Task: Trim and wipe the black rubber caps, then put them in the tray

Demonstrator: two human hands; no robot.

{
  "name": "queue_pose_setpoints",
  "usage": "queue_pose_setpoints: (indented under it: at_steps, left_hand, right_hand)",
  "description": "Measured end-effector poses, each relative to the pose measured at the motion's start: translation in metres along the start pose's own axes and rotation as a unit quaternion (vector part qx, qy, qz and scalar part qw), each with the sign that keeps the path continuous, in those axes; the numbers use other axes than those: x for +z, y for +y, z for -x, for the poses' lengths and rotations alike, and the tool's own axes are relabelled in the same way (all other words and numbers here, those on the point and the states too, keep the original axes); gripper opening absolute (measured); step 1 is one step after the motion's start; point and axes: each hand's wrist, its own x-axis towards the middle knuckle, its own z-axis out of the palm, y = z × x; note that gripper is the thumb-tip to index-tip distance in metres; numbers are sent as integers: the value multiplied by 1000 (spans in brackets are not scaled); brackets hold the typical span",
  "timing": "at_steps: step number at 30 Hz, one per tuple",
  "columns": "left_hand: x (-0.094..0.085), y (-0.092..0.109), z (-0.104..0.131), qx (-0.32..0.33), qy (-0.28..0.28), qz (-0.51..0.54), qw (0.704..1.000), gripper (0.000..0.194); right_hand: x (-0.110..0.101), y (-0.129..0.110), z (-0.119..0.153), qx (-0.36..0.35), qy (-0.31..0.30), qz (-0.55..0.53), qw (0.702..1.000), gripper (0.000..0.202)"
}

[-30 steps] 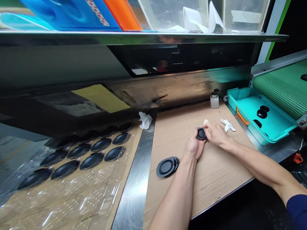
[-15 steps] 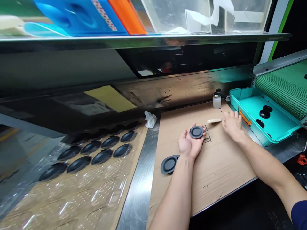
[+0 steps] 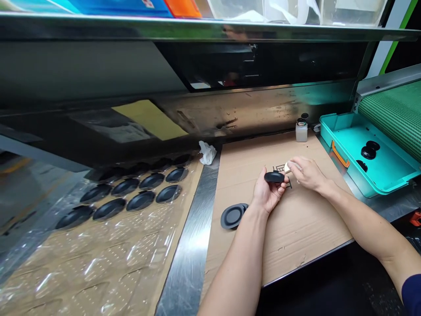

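My left hand point(image 3: 268, 193) grips a round black part point(image 3: 274, 177) by its edge, tilted so that it shows nearly edge-on, above the cardboard sheet point(image 3: 305, 224). Close to its right side, my right hand point(image 3: 307, 172) pinches a small cream-white pad point(image 3: 288, 167); whether the pad touches the part I cannot tell. Beside my left forearm, flat dark grey round parts point(image 3: 233, 216) lie overlapping on the cardboard, partly hidden by the wrist.
A clear plastic tray point(image 3: 108, 267) with several black round parts stands on the left. Crumpled white tissue point(image 3: 207, 152) lies near the back wall. A small bottle point(image 3: 301, 130), a teal bin point(image 3: 378, 175) holding black parts and a green conveyor point(image 3: 394, 114) are to the right. A shelf point(image 3: 210, 33) overhangs.
My right hand has moved left with the pad, from the cardboard beside the bin to my left hand. The black part has tipped from face-up on the open palm to edge-on between the fingers.
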Motion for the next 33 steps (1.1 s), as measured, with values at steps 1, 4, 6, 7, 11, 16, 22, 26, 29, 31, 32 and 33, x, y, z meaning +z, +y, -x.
queue_pose_setpoints:
  at_steps: [1, 4, 6, 7, 11, 16, 22, 26, 29, 31, 32, 33]
  left_hand:
    - [0, -2, -1, 11, 0, -27, 1000, 67]
    - [2, -10, -5, 38, 13, -89, 995, 60]
    - [3, -17, -7, 62, 32, -117, 991, 55]
    - [3, -20, -8, 77, 39, -133, 987, 54]
    - [0, -28, -12, 126, 50, -194, 971, 57]
    - [-5, -29, -15, 124, 38, -195, 972, 56]
    - [-1, -29, -12, 133, 32, -241, 961, 59]
    - [1, -27, -10, 135, 34, -283, 949, 58]
    - [-2, -27, -10, 146, 24, -293, 945, 55]
    - [-2, -28, -10, 155, 24, -297, 942, 55]
    - [-2, -28, -10, 157, 25, -300, 941, 55]
    - [-2, -29, -10, 158, 28, -301, 940, 55]
  right_hand:
    - [2, -4, 1, -21, -17, -7, 1000, 25]
    - [6, -14, 5, -41, -46, 18, 998, 26]
    - [6, -17, 7, -37, -59, 45, 997, 26]
    - [6, -17, 8, -35, -66, 58, 995, 27]
    - [0, -15, 7, -36, -99, 101, 989, 31]
    - [-8, -13, 4, -50, -152, 122, 980, 26]
    - [-11, -12, 3, -61, -164, 127, 976, 25]
    - [-9, -10, 4, -81, -149, 126, 977, 25]
    - [-9, -11, 4, -69, -155, 140, 976, 24]
    - [-11, -13, 5, -55, -162, 153, 973, 23]
    - [-12, -14, 5, -48, -165, 159, 972, 23]
    - [-12, -15, 5, -45, -166, 162, 972, 23]
